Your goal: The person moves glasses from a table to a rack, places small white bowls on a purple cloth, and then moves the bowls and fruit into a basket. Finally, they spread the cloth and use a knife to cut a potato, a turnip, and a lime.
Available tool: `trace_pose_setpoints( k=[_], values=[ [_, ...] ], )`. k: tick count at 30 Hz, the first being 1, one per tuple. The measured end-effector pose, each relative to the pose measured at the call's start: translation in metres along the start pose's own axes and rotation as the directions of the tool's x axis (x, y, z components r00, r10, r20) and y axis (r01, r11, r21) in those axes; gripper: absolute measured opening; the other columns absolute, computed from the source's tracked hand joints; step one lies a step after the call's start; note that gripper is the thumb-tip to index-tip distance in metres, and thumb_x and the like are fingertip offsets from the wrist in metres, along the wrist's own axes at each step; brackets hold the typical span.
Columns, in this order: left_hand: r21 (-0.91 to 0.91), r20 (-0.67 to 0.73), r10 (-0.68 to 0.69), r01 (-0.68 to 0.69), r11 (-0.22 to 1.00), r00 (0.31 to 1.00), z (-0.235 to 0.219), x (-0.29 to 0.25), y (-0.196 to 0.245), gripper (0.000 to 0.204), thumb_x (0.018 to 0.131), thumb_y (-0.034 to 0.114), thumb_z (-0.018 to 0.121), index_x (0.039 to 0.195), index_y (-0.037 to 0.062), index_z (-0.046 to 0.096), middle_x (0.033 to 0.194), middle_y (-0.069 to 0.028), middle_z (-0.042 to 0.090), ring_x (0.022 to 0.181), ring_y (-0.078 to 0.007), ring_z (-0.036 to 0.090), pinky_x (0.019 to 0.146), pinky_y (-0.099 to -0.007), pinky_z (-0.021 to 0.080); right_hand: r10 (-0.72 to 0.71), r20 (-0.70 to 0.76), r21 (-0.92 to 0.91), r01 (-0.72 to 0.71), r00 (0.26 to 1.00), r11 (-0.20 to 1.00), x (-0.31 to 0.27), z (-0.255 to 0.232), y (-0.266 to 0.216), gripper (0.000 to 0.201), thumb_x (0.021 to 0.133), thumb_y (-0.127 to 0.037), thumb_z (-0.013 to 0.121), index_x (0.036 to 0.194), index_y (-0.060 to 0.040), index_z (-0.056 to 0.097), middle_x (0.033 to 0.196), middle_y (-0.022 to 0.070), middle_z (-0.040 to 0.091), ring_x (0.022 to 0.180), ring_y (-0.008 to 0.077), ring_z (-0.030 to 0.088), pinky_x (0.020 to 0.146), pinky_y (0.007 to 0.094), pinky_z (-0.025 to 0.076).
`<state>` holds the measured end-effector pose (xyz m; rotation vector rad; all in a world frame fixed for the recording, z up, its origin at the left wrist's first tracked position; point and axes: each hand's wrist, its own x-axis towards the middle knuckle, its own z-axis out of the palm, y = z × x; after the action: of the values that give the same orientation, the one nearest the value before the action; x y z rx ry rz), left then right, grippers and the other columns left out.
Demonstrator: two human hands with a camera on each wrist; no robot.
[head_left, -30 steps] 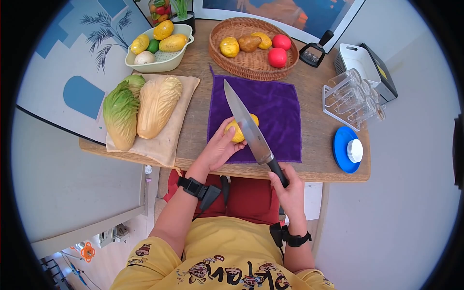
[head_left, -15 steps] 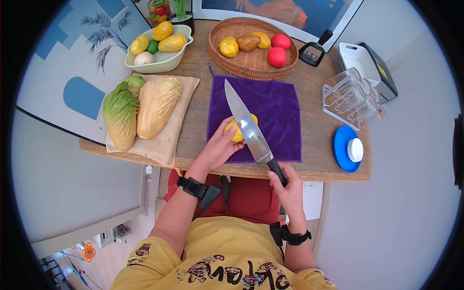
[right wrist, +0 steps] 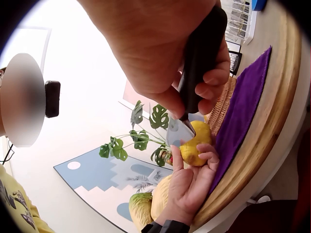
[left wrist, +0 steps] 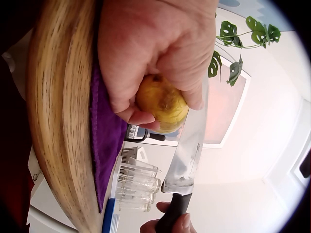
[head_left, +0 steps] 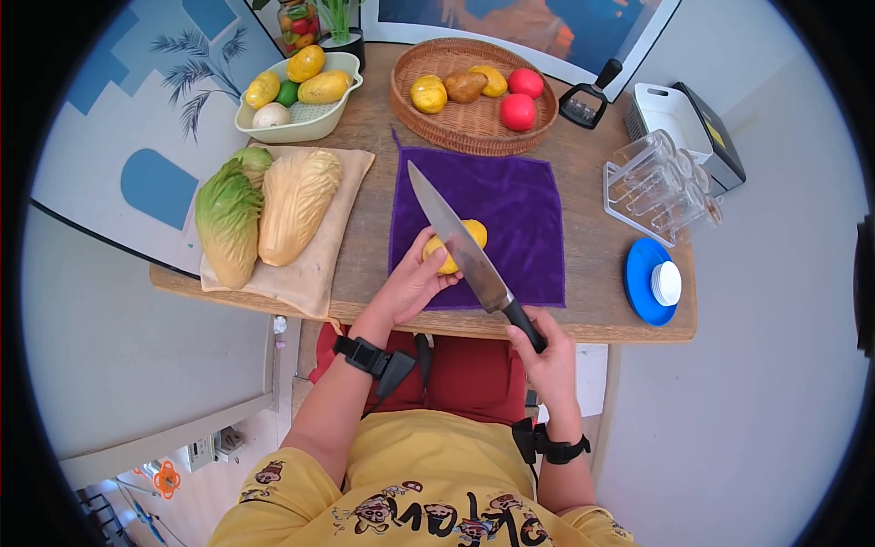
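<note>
My left hand (head_left: 407, 284) grips a yellow, oblong fruit (head_left: 475, 233) just over a purple cloth (head_left: 529, 219). In the left wrist view, a brownish patch marks the end of the fruit (left wrist: 163, 103), with thumb and fingers curled round it. My right hand (head_left: 549, 354) holds a large kitchen knife (head_left: 449, 228) by its black handle. The blade slants across the fruit in the head view, its tip pointing away to the far left, and hides the fruit's middle. In the right wrist view the blade (right wrist: 181, 132) lies right at the fruit's side.
Two cabbages (head_left: 296, 205) lie on a beige cloth at left. Behind them a pale green basket (head_left: 314, 128) holds fruit. A round wicker tray (head_left: 474, 141) with fruit stands at the back. To the right are a glass rack (head_left: 629, 219) and a blue plate (head_left: 640, 296).
The knife's blade has swung a little to the left, so more of the fruit shows on its right side. My left hand keeps its grip in about the same place.
</note>
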<state>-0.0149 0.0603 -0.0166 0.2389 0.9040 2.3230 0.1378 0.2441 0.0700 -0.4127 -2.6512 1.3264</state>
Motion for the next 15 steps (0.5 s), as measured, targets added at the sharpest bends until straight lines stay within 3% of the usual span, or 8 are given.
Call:
trace_pose_setpoints(
  k=[2, 4, 6, 11, 13, 15],
  values=[
    [0.000, 0.008, -0.006, 0.006, 1.000, 1.000, -0.003, 0.000, 0.000, 0.060, 0.101, 0.036, 0.064, 0.150, 0.0163, 0.035, 0.130, -0.0053, 0.052, 0.104, -0.0175, 0.056, 0.093, -0.0319, 0.049, -0.004, -0.045, 0.038, 0.006, 0.999, 0.999, 0.002, -0.001, 0.003, 0.025, 0.093, -0.022, 0.075, 0.110, -0.0058, 0.068, 0.070, 0.0096, 0.063, 0.059, 0.0171, 0.057, 0.058, 0.0318, 0.045],
    [0.022, 0.064, -0.009, 0.008, 1.000, 0.998, -0.001, -0.001, 0.004, 0.062, 0.101, 0.035, 0.065, 0.151, 0.0164, 0.034, 0.136, -0.0043, 0.051, 0.115, -0.0156, 0.054, 0.097, -0.0332, 0.048, -0.005, -0.092, 0.074, 0.012, 0.996, 0.997, 0.004, -0.003, 0.003, 0.024, 0.093, -0.021, 0.075, 0.110, -0.0058, 0.068, 0.069, 0.0099, 0.062, 0.059, 0.0174, 0.057, 0.057, 0.0320, 0.045],
    [0.033, 0.049, -0.005, 0.004, 0.999, 0.999, 0.004, -0.002, 0.005, 0.062, 0.100, 0.035, 0.065, 0.151, 0.0162, 0.035, 0.136, -0.0042, 0.051, 0.116, -0.0155, 0.054, 0.097, -0.0331, 0.048, 0.058, -0.152, 0.035, -0.053, 0.987, 0.998, 0.005, -0.008, -0.002, 0.023, 0.093, -0.020, 0.075, 0.109, -0.0048, 0.068, 0.069, 0.0096, 0.062, 0.059, 0.0168, 0.056, 0.057, 0.0319, 0.045],
    [0.031, 0.059, -0.021, 0.020, 0.999, 0.998, -0.001, -0.001, 0.003, 0.062, 0.100, 0.034, 0.065, 0.151, 0.0159, 0.035, 0.138, -0.0043, 0.051, 0.118, -0.0154, 0.053, 0.099, -0.0338, 0.048, 0.006, -0.077, 0.054, -0.002, 0.997, 0.999, 0.001, -0.006, -0.007, 0.023, 0.092, -0.020, 0.075, 0.108, -0.0048, 0.068, 0.068, 0.0104, 0.061, 0.058, 0.0191, 0.055, 0.057, 0.0325, 0.045],
    [-0.007, -0.004, 0.006, -0.006, 1.000, 1.000, 0.001, -0.001, 0.000, 0.056, 0.101, 0.031, 0.066, 0.147, 0.0142, 0.039, 0.128, -0.0061, 0.053, 0.104, -0.0175, 0.056, 0.092, -0.0320, 0.050, -0.072, -0.042, 0.024, 0.073, 0.997, 0.997, 0.000, -0.001, -0.005, 0.023, 0.092, -0.019, 0.075, 0.108, -0.0051, 0.069, 0.067, 0.0114, 0.059, 0.057, 0.0216, 0.055, 0.056, 0.0330, 0.044],
    [-0.005, -0.027, 0.010, -0.011, 1.000, 1.000, 0.004, -0.001, -0.001, 0.056, 0.101, 0.031, 0.066, 0.146, 0.0132, 0.039, 0.128, -0.0063, 0.053, 0.103, -0.0177, 0.057, 0.092, -0.0318, 0.050, -0.056, -0.038, 0.026, 0.057, 0.998, 0.998, 0.000, 0.001, 0.000, 0.023, 0.092, -0.019, 0.075, 0.108, -0.0050, 0.069, 0.068, 0.0111, 0.060, 0.057, 0.0209, 0.056, 0.057, 0.0328, 0.045]
  ],
)
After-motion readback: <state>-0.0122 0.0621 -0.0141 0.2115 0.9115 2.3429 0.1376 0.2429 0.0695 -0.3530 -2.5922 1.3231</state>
